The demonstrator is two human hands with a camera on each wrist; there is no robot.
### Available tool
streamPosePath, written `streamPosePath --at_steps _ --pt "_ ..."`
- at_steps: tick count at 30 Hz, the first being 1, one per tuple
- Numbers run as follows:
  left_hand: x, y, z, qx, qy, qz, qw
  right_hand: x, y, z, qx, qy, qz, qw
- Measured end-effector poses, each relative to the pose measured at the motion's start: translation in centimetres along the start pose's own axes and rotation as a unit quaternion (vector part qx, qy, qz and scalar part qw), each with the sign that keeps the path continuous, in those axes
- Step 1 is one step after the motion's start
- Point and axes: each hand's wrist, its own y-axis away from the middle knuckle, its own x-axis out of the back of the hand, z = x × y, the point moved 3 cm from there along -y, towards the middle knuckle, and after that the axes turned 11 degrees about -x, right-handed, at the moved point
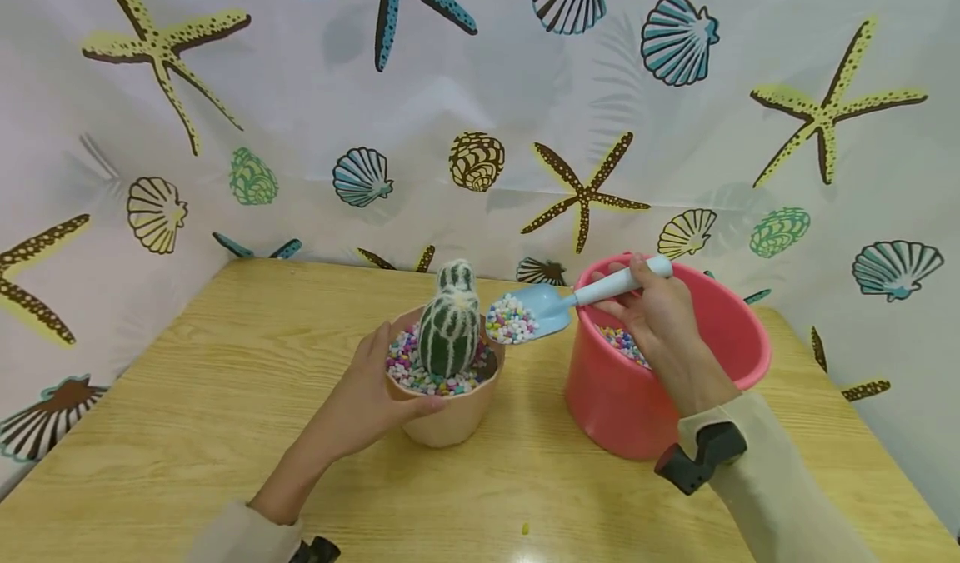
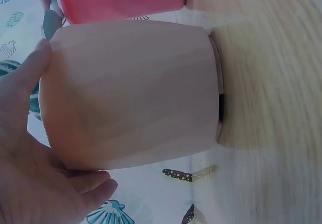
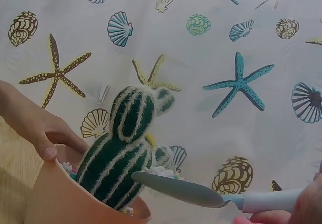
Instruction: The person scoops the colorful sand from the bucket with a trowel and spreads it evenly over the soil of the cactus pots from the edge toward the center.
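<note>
My left hand (image 1: 367, 401) grips a peach plant pot (image 1: 450, 423) by its left side, thumb at the front of the rim and fingers round the far side. A striped, white-fuzzed cactus (image 1: 450, 334) stands in it among colourful pebbles (image 1: 405, 363); a dark patch shows at the right inside. My right hand (image 1: 667, 317) holds a blue hand trowel (image 1: 551, 301) by its pale handle. Pale pebbles (image 1: 510, 320) lie heaped on the blade, whose tip is over the pot's right rim. In the right wrist view the trowel (image 3: 181, 189) lies nearly level beside the cactus (image 3: 113, 163).
A pink bucket (image 1: 611, 405) stands right of the pot, under my right hand, with more coloured pebbles (image 1: 621, 342) inside. Both stand on a wooden table (image 1: 187, 430). Behind hangs a white cloth (image 1: 420, 97) printed with shells and starfish. A small yellow speck (image 1: 525, 528) lies near the front.
</note>
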Motion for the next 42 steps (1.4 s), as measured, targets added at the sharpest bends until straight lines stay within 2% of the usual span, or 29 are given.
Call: streamPosePath --at_steps 6,12,16,22,26,34,38,42 --pt "-0.2 0.2 0.6 0.015 -0.008 0.002 0.9999 -0.1 0.1 0.1 0.014 0.029 0.004 0.9995" --pt "-0.3 0.4 0.7 0.025 -0.013 0.002 0.9996 -0.6 0.0 0.2 0.023 0.054 -0.022 0.9980" --pt "-0.2 0.5 0.6 0.031 -0.016 0.000 0.9994 -1.2 -0.1 0.3 0.038 0.099 -0.021 0.9941" --pt "-0.1 0.5 0.7 0.038 -0.018 -0.006 0.9991 -2.2 -0.2 0.7 0.071 0.168 -0.005 0.9832" --pt "-0.1 0.5 0.7 0.040 -0.013 -0.008 0.9991 -3.2 -0.2 0.7 0.097 0.193 -0.011 0.9763" --pt "-0.1 0.4 0.9 0.036 -0.003 -0.007 0.9993 -5.2 0.6 -0.3 0.168 0.258 -0.034 0.9509" --pt "0.0 0.4 0.8 0.035 0.001 -0.010 0.9993 -5.7 0.8 -0.3 0.183 0.255 -0.039 0.9487" --pt "0.1 0.5 0.7 0.034 -0.003 -0.017 0.9993 -5.7 0.5 0.6 0.174 0.262 -0.044 0.9482"
